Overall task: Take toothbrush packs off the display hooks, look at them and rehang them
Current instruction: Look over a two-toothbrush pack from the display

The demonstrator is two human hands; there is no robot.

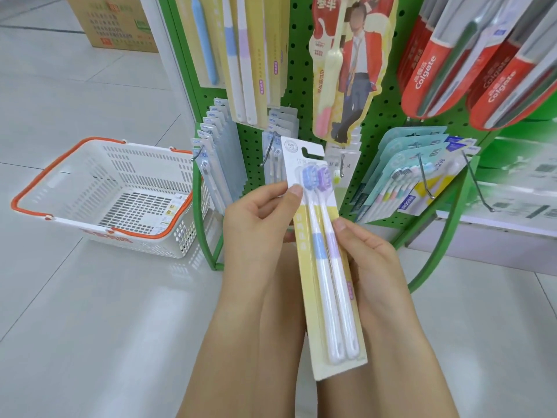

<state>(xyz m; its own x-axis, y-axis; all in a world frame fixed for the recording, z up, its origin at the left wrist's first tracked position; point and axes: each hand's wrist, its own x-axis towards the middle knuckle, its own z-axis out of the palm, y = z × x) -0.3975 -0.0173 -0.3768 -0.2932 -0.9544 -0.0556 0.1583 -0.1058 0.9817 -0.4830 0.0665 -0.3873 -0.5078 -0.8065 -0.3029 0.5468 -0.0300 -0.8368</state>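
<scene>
At far left a cardboard box (113,24) sits on the pale tiled floor (90,312), well back. Nearer, a white shopping basket (99,191) with orange handles stands on the floor, its right side just beside the curved green leg of the display rack (304,70). In front of the basket the floor lies open toward the viewer.

On the rack's green pegboard, clear packs (215,152) hang in a stack on a low hook at the left edge, with tall yellow packs (256,55) above them.

The left hand (256,224) pinches the toothbrush pack (324,251) at its left edge, thumb on the front beside the brush heads, fingers behind. The pack is off the hooks, held nearly upright in front of the rack's lower part, its hang slot at the top and its bottom edge free over the forearms. It holds two brushes, one blue, one purple.

The right hand (370,257) holds the pack's right edge, thumb tip pressed on the front near the middle, fingers curled behind.

Further right hang teal multi-brush packs (401,176) on long hooks, and red Colgate packs (470,64) above.
</scene>
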